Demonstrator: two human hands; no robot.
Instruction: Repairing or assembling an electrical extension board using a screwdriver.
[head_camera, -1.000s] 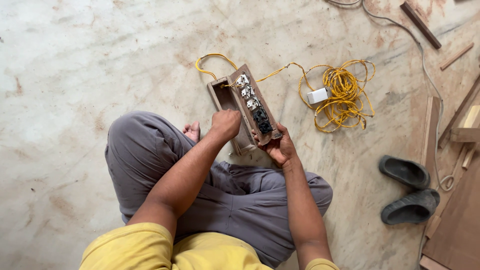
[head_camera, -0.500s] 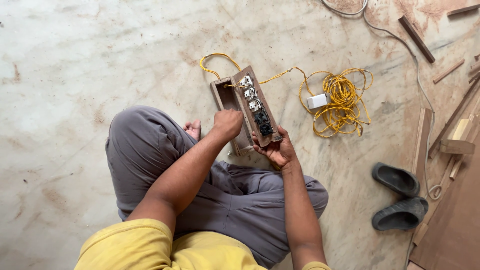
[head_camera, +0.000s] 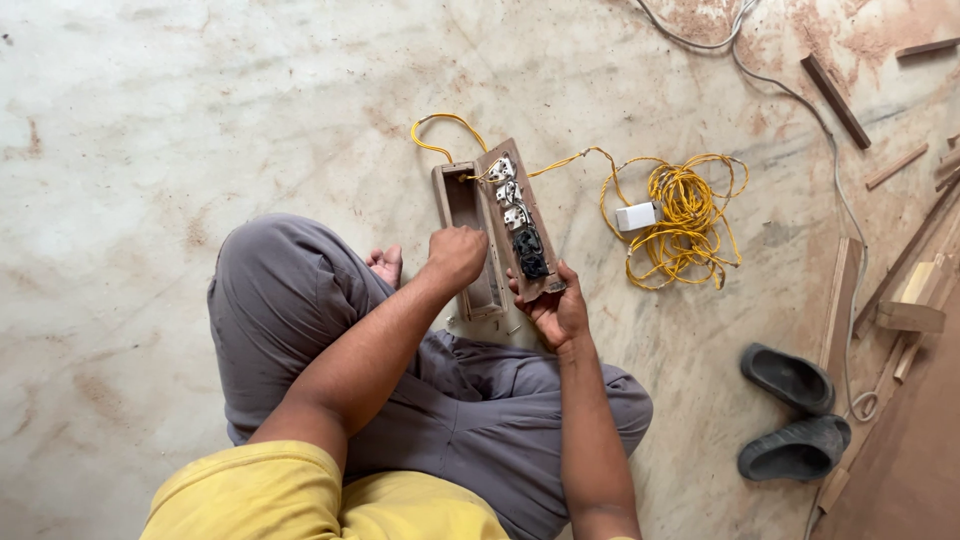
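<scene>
The person sits cross-legged on the concrete floor (head_camera: 150, 150), in grey trousers and a yellow shirt, one bare foot (head_camera: 385, 265) showing just left of the work. In front of the knees lies a long, narrow wooden box (head_camera: 462, 215), open on top and empty where it shows, its far end pointing away from the person.

Along the box's right edge stands the wooden lid panel (head_camera: 530, 215), tilted up on its side; it carries a row of white switch and socket backs at the far end and black ones nearer. The right hand (head_camera: 555, 310) grips the panel's near end from below, fingers curled around the wood. The left hand (head_camera: 457, 257) is closed into a loose fist over the near part of the box, touching its rim; whether its fingers pinch anything cannot be told from here.

A yellow cable (head_camera: 440, 130) loops out from the box's far end and runs right to a loose coil of yellow cable (head_camera: 690, 215) with a white plug (head_camera: 636, 216) lying on its left side.

Near right on the floor rest two dark slippers (head_camera: 790, 410). Wood offcuts (head_camera: 835, 85) and boards lie along the right edge, with a grey cord (head_camera: 790, 95) trailing among them.
</scene>
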